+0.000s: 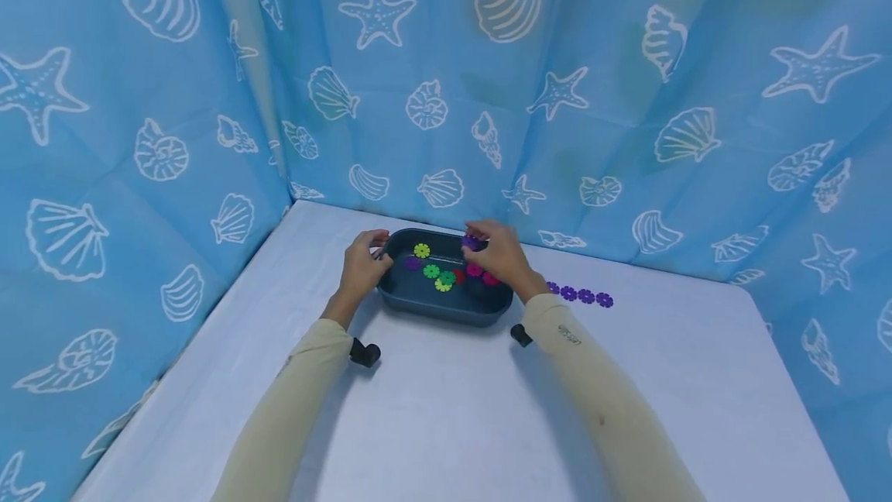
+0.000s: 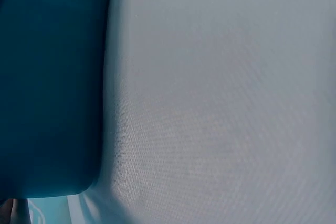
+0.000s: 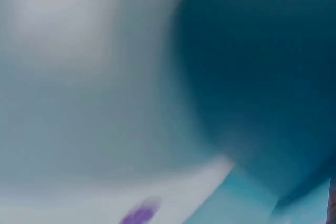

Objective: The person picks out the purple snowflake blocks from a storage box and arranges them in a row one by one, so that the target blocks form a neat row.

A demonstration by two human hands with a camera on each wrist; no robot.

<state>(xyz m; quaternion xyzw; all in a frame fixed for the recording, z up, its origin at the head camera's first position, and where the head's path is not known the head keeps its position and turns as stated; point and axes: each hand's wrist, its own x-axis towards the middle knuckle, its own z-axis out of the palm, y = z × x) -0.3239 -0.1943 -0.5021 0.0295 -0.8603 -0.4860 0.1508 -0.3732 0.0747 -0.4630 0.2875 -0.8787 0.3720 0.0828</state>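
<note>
A dark blue-grey oval basin (image 1: 439, 314) stands on the table with several small notched plastic discs inside. Among them are a yellow disc (image 1: 421, 251), a green disc (image 1: 431, 271), a red disc (image 1: 458, 276) and a pink disc (image 1: 490, 279). My left hand (image 1: 358, 263) grips the basin's left end, thumb at the rim. Over the basin's right end, my right hand (image 1: 500, 254) pinches a purple disc (image 1: 470, 242) between thumb and fingers. The wrist views show mostly the basin's outer wall (image 2: 50, 87); the right one is blurred.
To the right of the basin, several purple discs (image 1: 586, 297) lie in a row on the white tablecloth (image 1: 432, 409), partly behind my right wrist. A blue curtain (image 1: 446, 84) with shell patterns hangs close behind and left of the table.
</note>
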